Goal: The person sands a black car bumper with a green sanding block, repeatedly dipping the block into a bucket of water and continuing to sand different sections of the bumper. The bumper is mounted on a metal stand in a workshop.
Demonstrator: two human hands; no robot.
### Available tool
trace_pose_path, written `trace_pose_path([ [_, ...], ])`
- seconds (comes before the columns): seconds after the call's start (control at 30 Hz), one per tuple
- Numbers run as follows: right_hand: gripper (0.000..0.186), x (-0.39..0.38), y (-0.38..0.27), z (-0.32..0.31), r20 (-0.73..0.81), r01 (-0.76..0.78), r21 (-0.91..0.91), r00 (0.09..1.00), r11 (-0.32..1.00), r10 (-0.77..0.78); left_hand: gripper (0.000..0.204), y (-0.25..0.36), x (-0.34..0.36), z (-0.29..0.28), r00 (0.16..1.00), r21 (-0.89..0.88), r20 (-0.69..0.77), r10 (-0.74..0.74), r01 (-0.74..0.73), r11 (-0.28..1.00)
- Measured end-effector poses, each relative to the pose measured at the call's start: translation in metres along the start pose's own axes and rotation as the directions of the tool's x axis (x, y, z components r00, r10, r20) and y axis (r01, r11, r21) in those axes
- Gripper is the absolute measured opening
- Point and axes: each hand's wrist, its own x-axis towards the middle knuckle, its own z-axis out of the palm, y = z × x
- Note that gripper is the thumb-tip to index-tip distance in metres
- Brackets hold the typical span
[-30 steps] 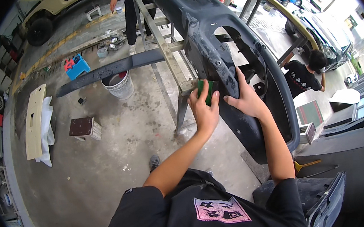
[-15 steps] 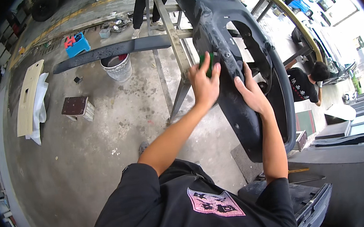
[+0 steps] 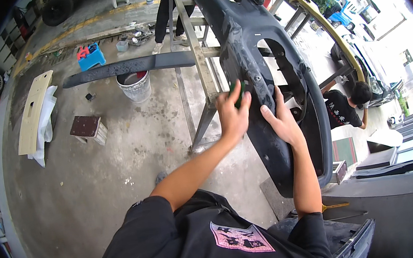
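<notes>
A long black car bumper point(image 3: 241, 30) rests on a metal stand, with dull, scuffed and wet-looking patches on its surface. My left hand point(image 3: 232, 118) presses a small green pad point(image 3: 239, 96) against the bumper's left face; its fingers are closed round the pad and hide much of it. On the ridge beside the large opening lies my right hand point(image 3: 285, 125), fingers stretched and thumb apart, steadying the bumper with nothing in its grasp.
The metal stand point(image 3: 203, 73) carries the bumper. To the left are a dark trim strip point(image 3: 123, 68) over a bucket point(image 3: 136, 93), a small stool point(image 3: 85, 128) and a cream panel point(image 3: 34, 115). One person point(image 3: 341, 106) crouches at right; another stands beyond the stand.
My left hand has slid nearer to me along the bumper's face, with the green pad in it. My right hand stays on the ridge, and the whole view has shifted slightly.
</notes>
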Motion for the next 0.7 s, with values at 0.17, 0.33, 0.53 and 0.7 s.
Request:
trace_pose_path([
  [0.17,0.088,0.003,-0.007,0.001,0.011,-0.046,-0.002,0.999,0.999,0.046,0.048,0.003,-0.024,0.004,0.99,0.054,-0.091,0.108,-0.104,0.993],
  [0.33,0.08,0.001,-0.005,-0.001,0.004,-0.03,0.056,1.0,0.998,0.03,0.049,0.016,0.015,0.001,0.991,-0.052,-0.07,0.117,-0.121,0.991],
  [0.53,0.077,-0.001,-0.004,-0.002,0.001,-0.05,-0.051,0.999,0.997,0.051,0.054,-0.002,-0.03,0.004,0.961,-0.064,-0.024,0.274,-0.275,0.959],
  [0.7,0.076,0.001,-0.009,-0.002,0.027,-0.079,-0.026,0.996,0.996,0.08,0.054,0.004,-0.013,0.0,0.955,-0.046,-0.047,0.294,-0.297,0.954],
])
